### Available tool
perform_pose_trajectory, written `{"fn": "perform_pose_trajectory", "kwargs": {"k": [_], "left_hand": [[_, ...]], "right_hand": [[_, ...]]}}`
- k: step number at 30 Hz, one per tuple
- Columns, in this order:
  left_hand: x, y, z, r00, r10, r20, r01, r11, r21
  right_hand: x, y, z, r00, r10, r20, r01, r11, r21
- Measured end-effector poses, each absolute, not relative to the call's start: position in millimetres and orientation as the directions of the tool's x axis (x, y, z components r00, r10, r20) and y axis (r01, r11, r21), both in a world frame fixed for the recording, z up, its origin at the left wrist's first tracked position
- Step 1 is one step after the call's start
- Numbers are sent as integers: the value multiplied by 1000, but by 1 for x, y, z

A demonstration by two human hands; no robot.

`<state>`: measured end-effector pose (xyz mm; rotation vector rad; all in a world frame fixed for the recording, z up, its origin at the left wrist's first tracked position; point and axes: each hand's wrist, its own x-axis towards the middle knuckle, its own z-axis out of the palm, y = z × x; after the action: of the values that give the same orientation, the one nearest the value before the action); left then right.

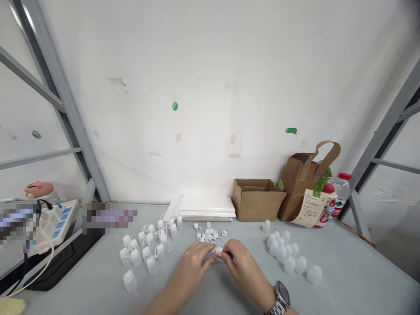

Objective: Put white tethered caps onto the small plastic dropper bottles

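My left hand and my right hand meet at the middle of the table, with fingers closed round a small white plastic bottle. Its white cap shows between my fingertips, while most of the bottle body is hidden by my fingers. Just beyond lies a pile of loose white caps with straps. To the left stand several capped small bottles, straps looping from their tops. Several translucent small bottles, seemingly without caps, are grouped on the right. A metal watch is on my right wrist.
Against the wall sit a stack of white padded envelopes, an open cardboard box and a brown paper bag with a receipt. A red-capped bottle stands behind. At left are a power strip with cables and a black mat.
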<state>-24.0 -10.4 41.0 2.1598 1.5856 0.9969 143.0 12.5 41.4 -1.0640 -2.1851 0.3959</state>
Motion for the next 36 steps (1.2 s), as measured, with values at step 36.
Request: {"fn": "perform_pose_trajectory", "kwargs": {"k": [36], "left_hand": [[-26,-12,34,287,724,628,742,-582,333]], "right_hand": [[148,14,38,-517,732,443,457,674,-581]]}}
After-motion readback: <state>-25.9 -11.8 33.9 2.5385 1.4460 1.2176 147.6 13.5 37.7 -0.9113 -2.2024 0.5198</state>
